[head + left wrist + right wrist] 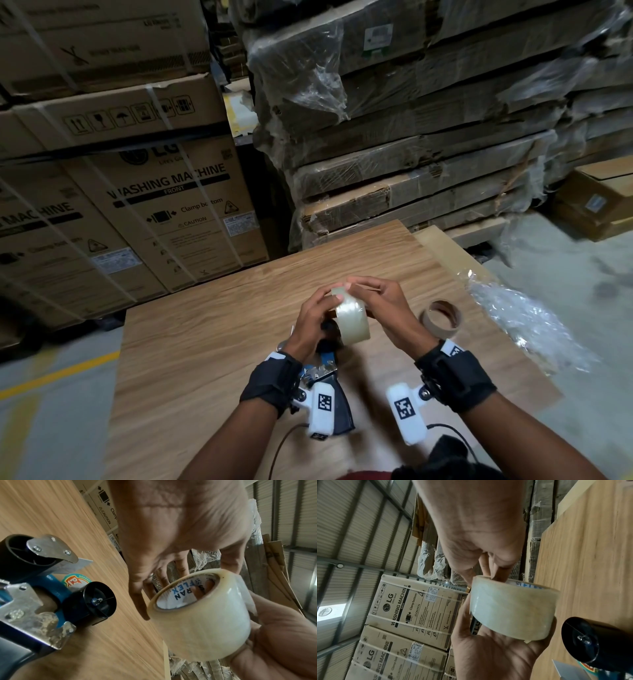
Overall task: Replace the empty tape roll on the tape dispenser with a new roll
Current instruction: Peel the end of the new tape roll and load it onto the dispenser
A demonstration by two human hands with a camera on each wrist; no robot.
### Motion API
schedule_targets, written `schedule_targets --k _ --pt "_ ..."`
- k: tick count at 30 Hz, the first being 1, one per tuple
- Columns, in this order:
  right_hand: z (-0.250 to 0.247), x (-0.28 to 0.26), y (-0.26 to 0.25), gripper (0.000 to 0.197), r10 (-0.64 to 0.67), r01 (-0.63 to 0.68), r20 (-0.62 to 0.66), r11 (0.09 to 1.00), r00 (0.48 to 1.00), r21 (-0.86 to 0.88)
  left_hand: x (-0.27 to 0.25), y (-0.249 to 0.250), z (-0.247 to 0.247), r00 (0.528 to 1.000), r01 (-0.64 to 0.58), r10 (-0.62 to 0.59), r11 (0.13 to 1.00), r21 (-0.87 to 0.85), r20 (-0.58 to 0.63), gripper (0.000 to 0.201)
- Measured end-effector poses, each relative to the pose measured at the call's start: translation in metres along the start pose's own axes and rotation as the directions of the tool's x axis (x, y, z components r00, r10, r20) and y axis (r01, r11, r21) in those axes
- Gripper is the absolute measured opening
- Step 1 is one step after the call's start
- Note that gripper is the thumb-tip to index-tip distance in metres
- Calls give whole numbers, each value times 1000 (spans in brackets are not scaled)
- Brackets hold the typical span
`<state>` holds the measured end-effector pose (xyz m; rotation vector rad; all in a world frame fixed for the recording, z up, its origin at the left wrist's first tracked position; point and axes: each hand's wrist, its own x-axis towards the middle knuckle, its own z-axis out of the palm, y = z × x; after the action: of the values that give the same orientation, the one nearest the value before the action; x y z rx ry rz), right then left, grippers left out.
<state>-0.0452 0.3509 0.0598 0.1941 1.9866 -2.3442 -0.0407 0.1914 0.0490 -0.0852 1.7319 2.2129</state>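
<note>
I see the new tape roll (352,322) held up off the table (212,335), between both hands, just above the tape dispenser (42,595). Left hand (313,320): grip closed round the roll, fingers curled on its outer face. Right hand (380,305): grip also on the roll, fingertips (498,574) at its upper rim; whether they pinch a loose tape end I cannot tell. The dispenser lies on its side on the table, black hub (96,600) bare. Empty cardboard core (441,318) sits on the table right of the hands, crumpled plastic wrap (524,322) further right.
</note>
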Motion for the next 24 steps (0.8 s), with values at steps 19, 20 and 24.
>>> schedule_targets --k 19,20,24 --pt "-2 -15 -5 21 -68 66 -16 993 998 -95 -8 -7 -9 986 59 -64 998 36 153 86" --pt "-1 -14 -2 18 -75 70 -45 993 996 -98 -8 -6 -7 992 22 -31 997 73 124 89" --pt "0 -12 9 33 -77 70 -53 991 996 -117 -8 -3 -5 991 -95 75 977 193 109 92"
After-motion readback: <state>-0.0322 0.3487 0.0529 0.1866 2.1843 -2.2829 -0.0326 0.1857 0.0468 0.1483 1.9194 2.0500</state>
